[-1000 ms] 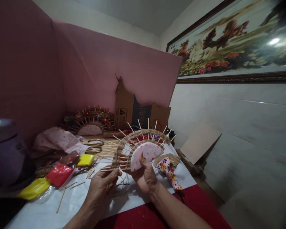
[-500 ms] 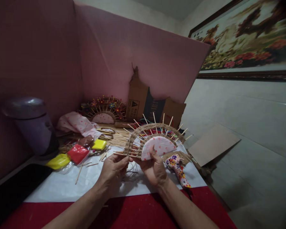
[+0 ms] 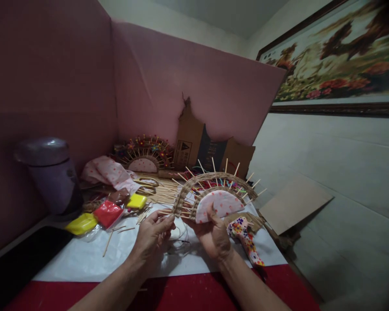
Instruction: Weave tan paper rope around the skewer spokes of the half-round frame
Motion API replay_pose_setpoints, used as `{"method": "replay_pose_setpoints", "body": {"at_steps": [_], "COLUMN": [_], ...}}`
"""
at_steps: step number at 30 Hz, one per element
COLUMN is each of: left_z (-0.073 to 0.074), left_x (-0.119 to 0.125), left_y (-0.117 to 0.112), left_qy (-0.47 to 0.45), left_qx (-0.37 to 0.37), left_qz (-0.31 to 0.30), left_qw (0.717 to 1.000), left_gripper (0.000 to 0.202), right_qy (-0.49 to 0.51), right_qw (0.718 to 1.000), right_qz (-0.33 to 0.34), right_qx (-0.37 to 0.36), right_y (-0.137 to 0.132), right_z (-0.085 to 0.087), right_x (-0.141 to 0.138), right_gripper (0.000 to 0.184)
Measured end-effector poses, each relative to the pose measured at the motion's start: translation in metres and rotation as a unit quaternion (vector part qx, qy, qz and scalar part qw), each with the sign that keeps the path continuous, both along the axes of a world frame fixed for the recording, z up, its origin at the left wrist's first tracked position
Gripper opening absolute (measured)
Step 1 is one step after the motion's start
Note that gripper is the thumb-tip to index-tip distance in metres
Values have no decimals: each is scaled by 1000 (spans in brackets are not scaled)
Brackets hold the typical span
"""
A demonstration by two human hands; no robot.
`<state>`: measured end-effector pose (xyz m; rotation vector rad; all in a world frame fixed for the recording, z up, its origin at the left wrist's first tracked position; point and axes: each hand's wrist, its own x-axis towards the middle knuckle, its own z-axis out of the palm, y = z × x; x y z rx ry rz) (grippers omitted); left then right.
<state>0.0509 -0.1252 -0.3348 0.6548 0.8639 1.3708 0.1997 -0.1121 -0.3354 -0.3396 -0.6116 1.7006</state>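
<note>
A half-round woven craft piece (image 3: 185, 193), with two bands of brown cord on thin wooden sticks that fan outward, is held up over the table. Its centre is a white half-disc of cloth (image 3: 221, 204) with pinkish-red dots. My right hand (image 3: 214, 238) grips the piece from below, thumb over the cloth and fingers behind it. At the lower left end, my left hand (image 3: 154, 231) pinches around the stick ends and the cord's edge; its fingertips are partly hidden. Thin dark strands lie on the white sheet (image 3: 116, 263) under the hands.
A flower-patterned glue gun (image 3: 243, 237) lies right of my hands. Left are red (image 3: 108, 214) and yellow packets (image 3: 81, 223), a purple tumbler (image 3: 53, 177) and a black slab (image 3: 26, 259). Behind are scissors (image 3: 145, 183), loose sticks (image 3: 164, 190), a decorated half-round piece (image 3: 142, 164) and cardboard (image 3: 188, 142).
The whole view has shifted slightly, so things sit a little lower and to the right. Both hands keep their hold on the woven piece; the left fingers have shifted slightly at its end.
</note>
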Motion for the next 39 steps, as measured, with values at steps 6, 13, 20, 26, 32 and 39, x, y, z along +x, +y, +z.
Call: {"method": "replay_pose_setpoints", "body": {"at_steps": [6,13,20,26,32,39], "left_z": [2,4,2,6,15,11], "left_x": [-3,-3,-10,-13,-14,-22], "left_y": [0,1,2,3,-3,-3], "left_qy": [12,57,118,244,390,537], "left_qx": [10,20,21,40,90,102], "left_qz": [1,40,49,64,89,79], "left_qw": [1000,997,992,967,912,833], "left_gripper": [25,32,36,40,44,59], "right_qy": [-15,-24,-44,-64,-38,-88], "right_qw": [1000,1000,999,998,999,996], "right_qz": [-13,-11,4,-20,-24,-9], "right_qx": [-9,-9,13,10,-7,4], "right_y": [2,0,0,2,3,3], "right_z": [-1,2,4,6,4,4], "right_x": [1,1,5,8,11,12], "right_gripper": [22,24,20,15,13,16]}}
